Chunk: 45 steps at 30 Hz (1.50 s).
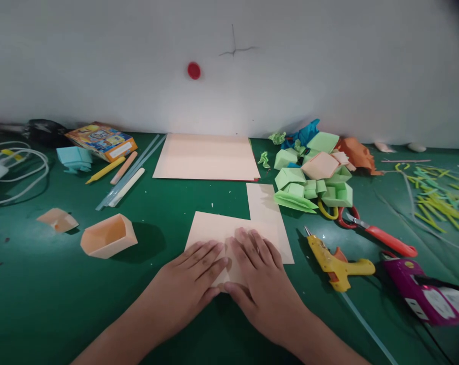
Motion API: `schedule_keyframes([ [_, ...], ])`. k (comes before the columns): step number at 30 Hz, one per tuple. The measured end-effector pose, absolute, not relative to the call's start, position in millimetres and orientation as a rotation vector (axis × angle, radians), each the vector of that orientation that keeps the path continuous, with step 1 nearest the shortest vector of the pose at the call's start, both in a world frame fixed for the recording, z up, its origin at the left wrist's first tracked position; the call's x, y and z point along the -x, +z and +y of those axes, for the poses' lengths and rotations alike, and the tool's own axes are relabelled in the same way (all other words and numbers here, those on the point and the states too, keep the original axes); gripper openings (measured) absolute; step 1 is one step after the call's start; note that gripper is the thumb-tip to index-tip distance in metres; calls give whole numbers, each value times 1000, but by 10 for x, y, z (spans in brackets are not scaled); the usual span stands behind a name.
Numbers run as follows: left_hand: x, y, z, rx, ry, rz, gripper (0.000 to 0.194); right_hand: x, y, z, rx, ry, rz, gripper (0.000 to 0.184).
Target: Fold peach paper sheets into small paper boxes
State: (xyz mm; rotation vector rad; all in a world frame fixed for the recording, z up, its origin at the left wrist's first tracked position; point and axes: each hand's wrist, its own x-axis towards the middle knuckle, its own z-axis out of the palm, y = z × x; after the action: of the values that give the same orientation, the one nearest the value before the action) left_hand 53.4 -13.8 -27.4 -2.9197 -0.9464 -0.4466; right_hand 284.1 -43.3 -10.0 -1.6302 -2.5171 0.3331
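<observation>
Both of my hands lie flat on a sheet of pale peach paper [214,226] near the front of the green table. My left hand [195,271] presses its left part with fingers stretched out. Close beside it, my right hand [258,266] rests palm down with fingers extended, and the thumbs almost touch at the near edge. A strip of the same paper [263,200] reaches out behind the sheet's right side. Left of my hands sits a folded peach paper box [110,237], open on its near side, with a curled paper scrap [58,219] beyond it.
A yellow glue gun [338,263], red-handled cutter [381,235] and purple power strip [423,289] lie to the right. Behind them are folded green paper pieces [290,178]. A stack of peach sheets [206,157] lies by the wall; glue sticks [126,187] and a colourful box [102,141] lie left.
</observation>
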Motion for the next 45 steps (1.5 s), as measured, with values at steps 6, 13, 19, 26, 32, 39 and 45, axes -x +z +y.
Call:
schedule_keyframes([
  [6, -532, -259, -125, 2928, -450, -949, 46, -2847, -79, -415, 1647, 374, -2516, 71],
  [13, -535, -236, -119, 2928, -423, -933, 47, -2849, -74, -408, 1655, 404, -2517, 72],
  [19, -540, -241, -114, 2895, -377, -903, 47, -2853, -61, -402, 1657, 407, -2521, 72],
  [26, -460, -266, -146, 2949, -284, -890, 61, -2857, -98, -421, 1633, 364, -2534, 75],
  [32, -426, -227, -178, 2996, -304, -899, 75, -2845, -151, -429, 1638, 284, -2544, 79],
  [39, -459, -167, -192, 2992, -343, -897, 79, -2838, -163, -429, 1642, 272, -2535, 79],
  [45, -443, -148, -251, 2910, -279, -929, 80, -2834, -178, -443, 1649, 245, -2518, 77],
])
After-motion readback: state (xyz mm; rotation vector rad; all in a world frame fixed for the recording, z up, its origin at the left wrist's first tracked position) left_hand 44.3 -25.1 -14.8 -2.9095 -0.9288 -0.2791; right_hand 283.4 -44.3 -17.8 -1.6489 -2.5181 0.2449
